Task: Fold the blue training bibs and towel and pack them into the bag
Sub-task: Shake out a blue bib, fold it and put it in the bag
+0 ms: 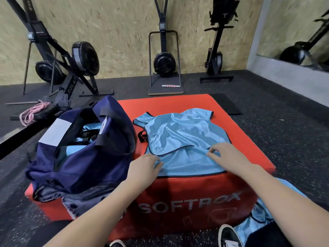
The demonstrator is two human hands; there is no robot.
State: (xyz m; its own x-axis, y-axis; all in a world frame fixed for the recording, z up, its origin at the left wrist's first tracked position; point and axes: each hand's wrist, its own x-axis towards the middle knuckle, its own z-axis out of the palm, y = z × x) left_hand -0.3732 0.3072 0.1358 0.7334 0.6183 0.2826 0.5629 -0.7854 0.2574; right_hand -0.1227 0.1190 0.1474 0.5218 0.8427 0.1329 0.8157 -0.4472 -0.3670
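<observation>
A light blue bib [179, 134] with dark trim lies spread and wrinkled on the red soft box [178, 198]. My left hand [142, 168] pinches the bib's near left edge. My right hand [229, 155] rests on its near right part, fingers pointing left. The navy bag [80, 154] stands open on the box's left side, with light blue cloth visible inside. More blue cloth [258, 221] lies over my right leg at the lower right.
Black gym machines [78, 65] stand along the wooden wall. A pink rope [33, 111] lies on the floor at the left. A black mat [226, 104] lies behind the box. My shoe [229, 236] is at the bottom edge.
</observation>
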